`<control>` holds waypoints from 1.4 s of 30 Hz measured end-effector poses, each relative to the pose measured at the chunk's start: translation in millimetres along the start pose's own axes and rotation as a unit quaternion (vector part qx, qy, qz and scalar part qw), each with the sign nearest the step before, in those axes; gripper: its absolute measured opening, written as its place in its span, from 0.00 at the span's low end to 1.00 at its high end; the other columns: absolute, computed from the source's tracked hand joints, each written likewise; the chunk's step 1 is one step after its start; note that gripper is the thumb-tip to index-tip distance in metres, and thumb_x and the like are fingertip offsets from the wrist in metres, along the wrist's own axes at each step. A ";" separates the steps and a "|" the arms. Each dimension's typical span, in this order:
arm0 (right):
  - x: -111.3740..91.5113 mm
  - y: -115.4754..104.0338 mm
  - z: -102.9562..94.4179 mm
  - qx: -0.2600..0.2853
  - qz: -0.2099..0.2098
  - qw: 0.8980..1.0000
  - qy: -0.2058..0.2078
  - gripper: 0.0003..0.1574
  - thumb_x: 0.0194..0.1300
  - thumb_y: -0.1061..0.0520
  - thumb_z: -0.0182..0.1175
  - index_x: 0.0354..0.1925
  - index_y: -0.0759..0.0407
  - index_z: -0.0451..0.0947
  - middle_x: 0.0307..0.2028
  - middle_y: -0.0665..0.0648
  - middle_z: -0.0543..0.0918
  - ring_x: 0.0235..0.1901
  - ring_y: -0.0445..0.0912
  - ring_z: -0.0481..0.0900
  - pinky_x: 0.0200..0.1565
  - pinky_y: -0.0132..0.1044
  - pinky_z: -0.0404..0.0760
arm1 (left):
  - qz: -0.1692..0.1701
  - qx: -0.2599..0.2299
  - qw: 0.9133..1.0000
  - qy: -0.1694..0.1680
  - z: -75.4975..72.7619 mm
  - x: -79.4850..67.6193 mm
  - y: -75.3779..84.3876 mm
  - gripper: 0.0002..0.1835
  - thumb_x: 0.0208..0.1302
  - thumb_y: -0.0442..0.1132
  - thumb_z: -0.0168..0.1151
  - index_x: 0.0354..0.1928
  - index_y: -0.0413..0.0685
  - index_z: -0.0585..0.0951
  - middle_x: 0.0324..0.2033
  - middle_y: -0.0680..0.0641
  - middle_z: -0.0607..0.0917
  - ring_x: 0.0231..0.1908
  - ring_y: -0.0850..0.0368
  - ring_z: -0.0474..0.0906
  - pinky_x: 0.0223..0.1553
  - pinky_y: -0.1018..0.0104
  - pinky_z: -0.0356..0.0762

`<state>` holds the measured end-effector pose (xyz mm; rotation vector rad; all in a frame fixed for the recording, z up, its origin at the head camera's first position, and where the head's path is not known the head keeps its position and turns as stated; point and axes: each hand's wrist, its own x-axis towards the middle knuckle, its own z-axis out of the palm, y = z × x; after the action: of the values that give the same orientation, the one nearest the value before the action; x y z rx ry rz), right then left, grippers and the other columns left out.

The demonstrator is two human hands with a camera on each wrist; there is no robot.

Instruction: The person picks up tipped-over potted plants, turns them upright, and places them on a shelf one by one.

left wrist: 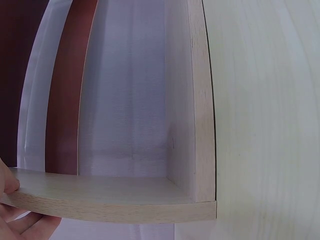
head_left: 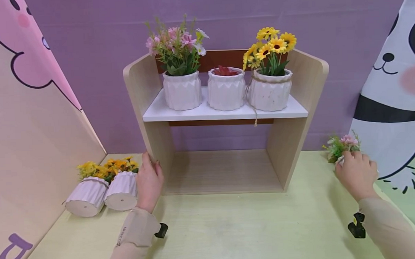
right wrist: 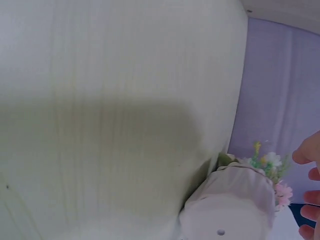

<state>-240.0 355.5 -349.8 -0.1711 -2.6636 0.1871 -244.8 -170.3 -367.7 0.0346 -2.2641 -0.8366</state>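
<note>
Left hand point(head_left: 150, 183) clamped on side panel point(left wrist: 115, 212) of wood-grained shelf point(head_left: 226, 170). Right of shelf: right hand point(head_left: 358, 174), fingers apart, beside tipped white pot point(right wrist: 225, 215), pink flowers point(right wrist: 282, 194). On shelf: 3 fluted pots point(head_left: 226, 92).

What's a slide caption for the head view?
Left grip holds a wood-grain tabletop shelf bearing three white flowerpots; right grip beside potted pink flowers.

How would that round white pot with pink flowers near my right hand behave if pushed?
The pot may roll, since its rounded body lies on its side. Its pink flowers would probably flex, being thin and loosely spread.
</note>
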 end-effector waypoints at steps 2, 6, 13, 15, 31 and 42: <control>-0.2 2.3 4.7 -0.004 -0.004 1.000 0.007 0.21 0.57 0.58 0.49 0.44 0.74 0.65 0.45 0.78 0.66 0.46 0.72 0.62 0.43 0.65 0.59 | 0.001 0.001 1.000 0.002 -0.3 -0.1 0.2 0.19 0.65 0.34 0.49 0.54 0.34 0.61 0.40 0.27 0.78 0.34 0.31 0.78 0.29 0.42 0.78; 1.1 5.6 12.0 -0.018 -0.013 1.000 0.004 0.22 0.55 0.59 0.51 0.44 0.74 0.64 0.45 0.79 0.65 0.48 0.72 0.60 0.45 0.66 0.57 | 0.004 0.001 1.000 0.004 -0.7 -0.5 -0.1 0.19 0.64 0.34 0.49 0.54 0.34 0.62 0.39 0.26 0.78 0.33 0.31 0.78 0.28 0.43 0.78; 2.0 12.8 18.0 -0.054 -0.019 0.997 -0.051 0.33 0.55 0.56 0.56 0.52 0.74 0.57 0.49 0.84 0.56 0.51 0.75 0.53 0.49 0.69 0.53 | 0.003 -0.003 1.000 -0.001 -0.1 -0.4 -1.6 0.19 0.65 0.34 0.50 0.54 0.34 0.61 0.40 0.27 0.78 0.34 0.32 0.78 0.29 0.43 0.78; 1.7 14.7 18.7 -0.059 -0.013 0.997 -0.057 0.34 0.56 0.54 0.55 0.54 0.73 0.56 0.50 0.85 0.55 0.51 0.76 0.52 0.50 0.70 0.52 | 0.005 -0.003 1.000 0.000 -0.2 -0.5 -1.3 0.19 0.64 0.34 0.50 0.55 0.34 0.61 0.40 0.27 0.78 0.34 0.32 0.78 0.29 0.43 0.78; -1.0 19.8 27.5 -0.097 -0.020 0.994 -0.048 0.23 0.63 0.66 0.38 0.57 0.66 0.55 0.49 0.91 0.52 0.49 0.79 0.54 0.48 0.73 0.53 | 0.001 -0.002 1.000 0.001 -2.5 -2.4 -2.2 0.19 0.64 0.34 0.50 0.54 0.35 0.61 0.41 0.27 0.78 0.34 0.32 0.78 0.30 0.43 0.78; 9.7 13.6 33.4 -0.097 -0.023 0.993 -0.058 0.22 0.65 0.64 0.37 0.57 0.71 0.55 0.52 0.92 0.48 0.52 0.82 0.50 0.49 0.74 0.50 | 0.010 0.011 1.000 0.002 -2.4 -0.6 -0.9 0.18 0.65 0.34 0.50 0.54 0.35 0.61 0.37 0.27 0.78 0.30 0.34 0.79 0.25 0.46 0.78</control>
<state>-262.6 367.0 -377.3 -0.1640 -2.7960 -0.0808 -243.1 -172.1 -367.3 0.0222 -2.2666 -0.8004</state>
